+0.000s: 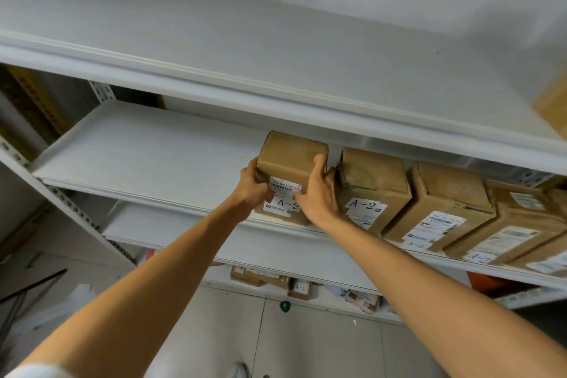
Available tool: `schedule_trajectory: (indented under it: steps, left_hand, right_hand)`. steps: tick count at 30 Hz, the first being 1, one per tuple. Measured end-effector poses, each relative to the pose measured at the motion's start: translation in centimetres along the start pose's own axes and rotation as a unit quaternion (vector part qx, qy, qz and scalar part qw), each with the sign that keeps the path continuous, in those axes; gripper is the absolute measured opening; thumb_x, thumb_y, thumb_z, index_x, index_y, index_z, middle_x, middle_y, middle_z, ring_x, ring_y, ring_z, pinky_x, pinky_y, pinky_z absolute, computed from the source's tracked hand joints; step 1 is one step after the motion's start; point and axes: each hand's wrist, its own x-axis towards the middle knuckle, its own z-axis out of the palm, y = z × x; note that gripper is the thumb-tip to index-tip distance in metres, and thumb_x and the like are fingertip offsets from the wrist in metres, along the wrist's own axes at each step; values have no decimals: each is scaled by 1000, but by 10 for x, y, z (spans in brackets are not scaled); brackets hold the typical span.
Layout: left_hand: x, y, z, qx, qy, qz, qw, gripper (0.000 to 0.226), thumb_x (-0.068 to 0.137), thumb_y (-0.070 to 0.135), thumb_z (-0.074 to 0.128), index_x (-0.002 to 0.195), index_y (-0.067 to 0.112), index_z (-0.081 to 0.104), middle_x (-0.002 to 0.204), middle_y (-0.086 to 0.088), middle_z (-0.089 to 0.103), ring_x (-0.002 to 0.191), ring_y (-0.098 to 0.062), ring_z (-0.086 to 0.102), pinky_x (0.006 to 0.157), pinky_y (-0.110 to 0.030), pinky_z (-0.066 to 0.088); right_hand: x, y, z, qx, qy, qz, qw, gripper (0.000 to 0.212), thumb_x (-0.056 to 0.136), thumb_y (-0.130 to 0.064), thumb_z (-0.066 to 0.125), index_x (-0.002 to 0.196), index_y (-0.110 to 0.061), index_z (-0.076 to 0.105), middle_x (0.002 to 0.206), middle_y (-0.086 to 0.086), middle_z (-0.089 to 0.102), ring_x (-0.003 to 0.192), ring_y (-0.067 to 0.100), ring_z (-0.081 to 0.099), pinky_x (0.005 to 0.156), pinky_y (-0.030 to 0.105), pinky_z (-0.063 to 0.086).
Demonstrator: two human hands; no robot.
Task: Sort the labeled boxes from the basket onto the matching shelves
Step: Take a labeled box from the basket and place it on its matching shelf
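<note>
The left grip (254, 186) and right grip (319, 193) hid part of the label (283, 193) on the held box (291, 156). The rightmost box (552, 247) and the upper-shelf carton (552, 104) ran off the right edge. The label's fine print was illegible.

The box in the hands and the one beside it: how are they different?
The held box is gripped by the left hand and right hand; the neighbour box is not held. The held box ends the row; the neighbour box sits mid-row. Both are brown, labelled A-2.

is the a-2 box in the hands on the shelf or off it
On it: the A-2 box stands upright, base on the middle shelf; left hand and right hand grip its sides.
</note>
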Motion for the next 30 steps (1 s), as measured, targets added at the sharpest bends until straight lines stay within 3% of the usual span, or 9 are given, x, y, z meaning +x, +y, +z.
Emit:
schedule_trajectory:
  steps: [3,6,9,12,17,23,30]
  left_hand:
    - [-3,6,-8,91,4,-19,996,78,79,-12,58,145,15,26,137,-17,39,122,-35,49,83,-41,58]
    - [-17,17,-18,140,55,-35,988,83,79,-9,65,148,14,24,147,-15,33,131,-35,41,101,-47,46]
    - [-39,28,-29,175,116,-11,978,73,78,-12,66,142,9,38,139,-16,47,122,-30,50,90,-33,49]
    - [-75,31,-36,253,181,13,950,65,77,-10,65,135,11,47,130,-11,55,116,-25,55,81,-25,47]
    - [-165,17,-35,394,272,-20,878,63,77,-7,61,134,16,48,127,-6,56,113,-22,56,92,-35,51]
    - [-304,-20,-8,396,412,-119,812,55,77,7,66,129,18,52,123,-5,58,110,-26,57,89,-39,50]
    - [-478,-86,62,300,521,-272,752,55,77,17,71,128,15,52,120,-7,60,108,-26,58,89,-39,50]
  right_hand:
    - [-4,-8,-1,-53,17,-4,998,80,75,-4,74,135,-9,22,147,25,13,130,38,33,101,41,44]
    - [-9,-19,-5,-156,52,-99,981,73,74,-17,74,132,-5,31,142,21,24,126,34,28,104,39,36]
    - [-18,-36,-11,-170,-11,-180,969,69,81,-13,64,139,-4,28,143,21,25,129,36,26,107,44,31]
    - [-28,-50,-11,-148,-38,-286,946,56,80,-12,63,129,-4,36,133,19,36,118,31,33,99,35,30]
    - [-72,-68,-9,-75,-133,-395,906,52,78,-13,66,122,-7,38,124,15,43,112,31,42,84,36,40]
    - [-159,-89,-8,-45,-221,-544,808,52,79,-21,69,122,-10,41,120,11,49,107,28,52,87,41,50]
    - [-316,-99,-9,-26,-386,-671,632,51,81,-22,72,123,-9,46,119,11,54,106,27,55,88,42,49]
